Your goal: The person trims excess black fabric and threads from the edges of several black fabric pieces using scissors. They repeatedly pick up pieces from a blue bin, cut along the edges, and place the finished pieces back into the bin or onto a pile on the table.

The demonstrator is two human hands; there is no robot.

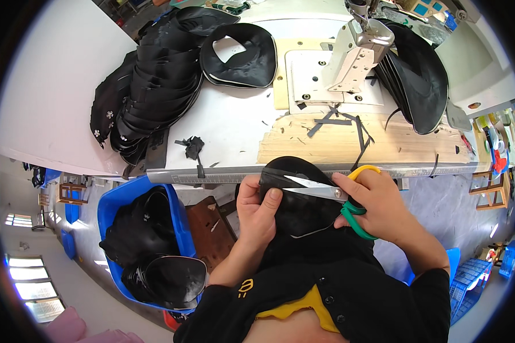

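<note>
My left hand [256,208] pinches the left edge of a black leather-like shoe upper [303,214], thumb on top, just in front of the table edge. My right hand [377,206] grips scissors [315,192] with one yellow and one green handle. Their blades are spread and point left across the upper, the tips close to my left thumb. A pale line runs along the upper's lower edge. Part of the upper lies under the blades and my fingers.
A sewing machine [349,63] stands on the table [229,131]. Stacked black uppers [160,86] lie at left, one single upper [239,55] beside them, more [415,80] at right. Black strip scraps [193,147] are scattered about. A blue bin [183,226] holds black pieces.
</note>
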